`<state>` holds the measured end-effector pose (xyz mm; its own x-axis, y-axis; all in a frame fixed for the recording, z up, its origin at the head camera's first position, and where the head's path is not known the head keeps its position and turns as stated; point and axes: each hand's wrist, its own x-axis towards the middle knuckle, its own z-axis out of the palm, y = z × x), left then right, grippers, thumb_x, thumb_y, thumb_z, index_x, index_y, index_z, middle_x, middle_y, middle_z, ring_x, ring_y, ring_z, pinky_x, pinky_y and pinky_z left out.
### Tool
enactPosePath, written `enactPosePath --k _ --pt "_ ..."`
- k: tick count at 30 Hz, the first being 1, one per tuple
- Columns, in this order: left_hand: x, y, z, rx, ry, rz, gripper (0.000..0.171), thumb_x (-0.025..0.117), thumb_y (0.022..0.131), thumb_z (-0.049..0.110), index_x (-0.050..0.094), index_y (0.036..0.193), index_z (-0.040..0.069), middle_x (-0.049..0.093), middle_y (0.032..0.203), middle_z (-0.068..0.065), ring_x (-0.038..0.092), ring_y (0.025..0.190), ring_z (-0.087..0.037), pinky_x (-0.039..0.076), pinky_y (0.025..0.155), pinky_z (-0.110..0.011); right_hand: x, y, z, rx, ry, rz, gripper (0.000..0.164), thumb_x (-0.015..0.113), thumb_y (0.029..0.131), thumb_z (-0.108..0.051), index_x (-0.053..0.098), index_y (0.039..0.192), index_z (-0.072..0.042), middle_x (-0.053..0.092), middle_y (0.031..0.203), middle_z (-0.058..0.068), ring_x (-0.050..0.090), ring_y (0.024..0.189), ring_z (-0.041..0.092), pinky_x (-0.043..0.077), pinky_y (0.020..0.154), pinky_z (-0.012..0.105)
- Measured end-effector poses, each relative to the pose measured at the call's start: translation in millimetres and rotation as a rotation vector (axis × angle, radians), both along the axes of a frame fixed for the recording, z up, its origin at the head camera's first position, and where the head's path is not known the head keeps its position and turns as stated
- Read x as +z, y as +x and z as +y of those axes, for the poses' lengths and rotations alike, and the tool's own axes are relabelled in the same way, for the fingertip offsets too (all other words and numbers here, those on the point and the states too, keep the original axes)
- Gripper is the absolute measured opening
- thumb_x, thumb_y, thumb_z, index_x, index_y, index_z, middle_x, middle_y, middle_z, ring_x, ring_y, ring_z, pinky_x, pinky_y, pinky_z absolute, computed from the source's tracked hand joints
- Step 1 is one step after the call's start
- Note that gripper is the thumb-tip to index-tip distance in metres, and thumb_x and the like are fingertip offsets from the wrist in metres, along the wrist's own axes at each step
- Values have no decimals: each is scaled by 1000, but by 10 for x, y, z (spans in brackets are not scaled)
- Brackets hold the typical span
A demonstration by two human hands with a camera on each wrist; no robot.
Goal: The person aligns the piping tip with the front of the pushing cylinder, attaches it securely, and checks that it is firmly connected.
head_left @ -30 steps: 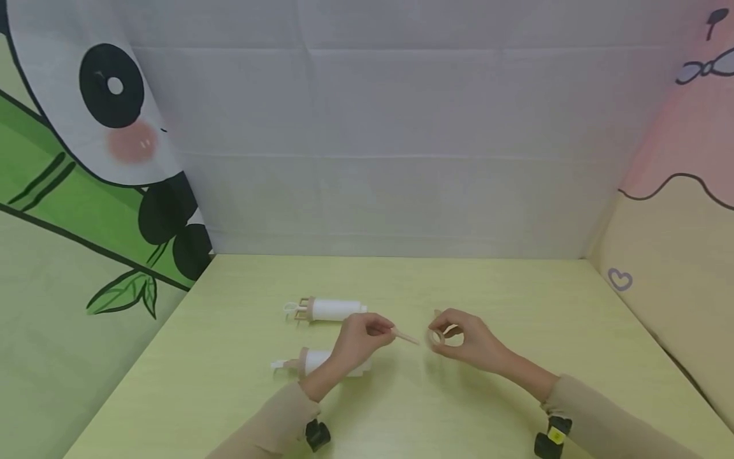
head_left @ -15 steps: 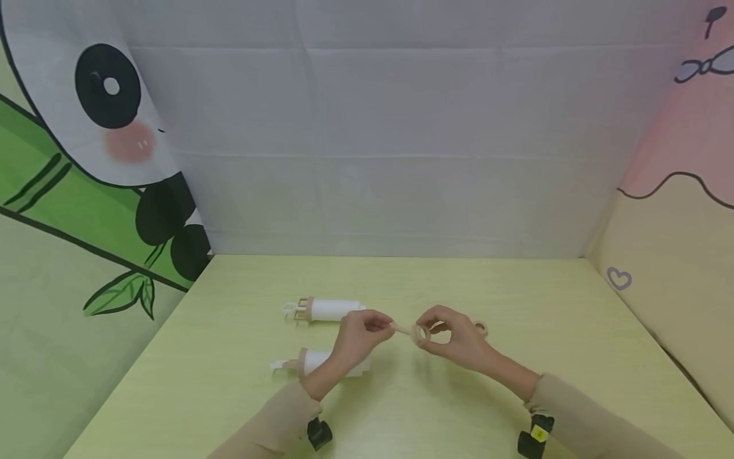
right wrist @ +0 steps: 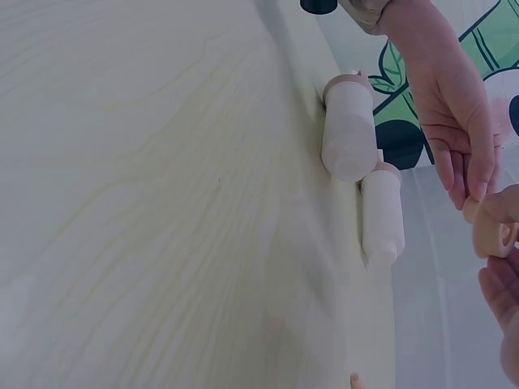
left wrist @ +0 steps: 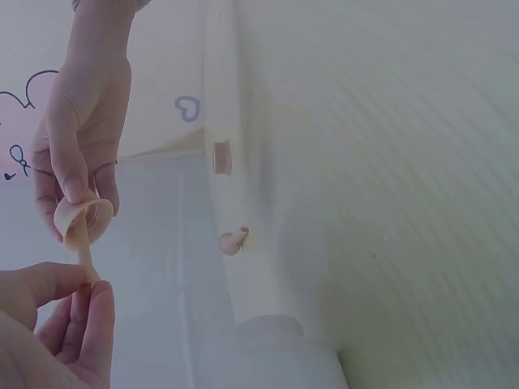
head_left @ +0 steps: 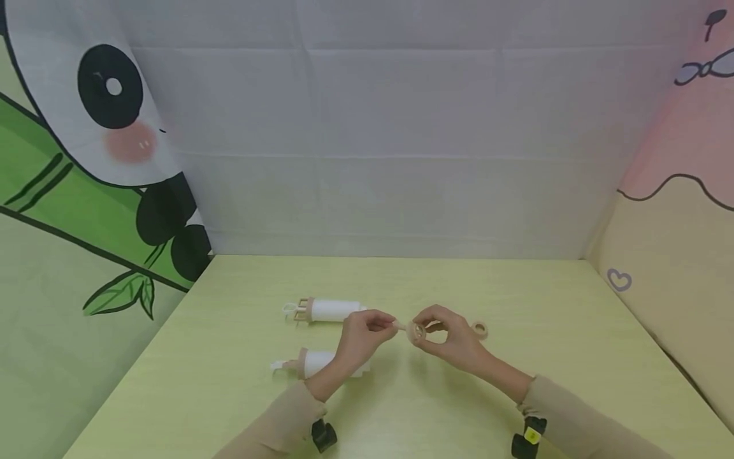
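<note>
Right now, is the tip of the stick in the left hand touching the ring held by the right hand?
Touching. The left wrist view shows the stick rising from the left hand and meeting the ring pinched by the right hand, with no gap.

Pretty sure I'm working in some kind of makeshift recording booth rather than a real home or workshop. There's a pale yellow-green wood-grain table (head_left: 516,299) boxed in on three sides by hung fabric: a creased white sheet (head_left: 390,146) at the back, a cartoon panda-and-bamboo print (head_left: 97,159) on the left, and a pink and cream cartoon cloth with a little heart (head_left: 620,279) on the right. No furniture, windows or appliances in view, just a closed-off tabletop corner that looks set up for filming.
</note>
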<state>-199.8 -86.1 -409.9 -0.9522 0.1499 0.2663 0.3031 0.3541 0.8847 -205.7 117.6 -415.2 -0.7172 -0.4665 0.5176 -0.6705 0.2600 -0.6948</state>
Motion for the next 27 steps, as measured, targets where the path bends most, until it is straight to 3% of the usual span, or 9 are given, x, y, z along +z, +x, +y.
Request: enactPosePath --k 7,12,18,23,27 --pt "1 13 14 19 0 32 12 69 78 11 71 88 3 69 79 -8 65 71 -15 53 64 -20 212 135 -63 -12 -15 30 25 69 75 6 59 99 3 60 93 15 58 81 28 53 70 28" --pt "-13 34 53 25 48 45 16 71 79 17 71 88 4 69 80 -7 64 73 -15 53 67 -22 237 142 -76 -32 -40 36 28 68 76 7 59 102 5 60 93 15 58 82 28 54 68 37" --pt "16 90 111 28 94 17 17 71 79 19 72 89 5 70 81 -5 64 76 -13 53 65 -19 219 139 -95 -45 -45 45 28 68 77 4 60 104 2 60 95 13 57 85 28 53 66 40" --pt "215 228 159 8 134 22 14 68 79 6 70 90 -3 69 82 -14 64 77 -23 53 63 -20 213 146 -96 -66 -45 37 28 68 77 2 61 104 -1 61 95 10 57 85 29 52 64 38" --pt "186 216 169 5 141 27 15 69 79 8 70 91 -2 69 82 -13 65 77 -20 52 63 -18 57 48 -67 -77 -53 25 28 70 78 -5 61 105 -9 61 96 2 58 86 20 52 66 33"
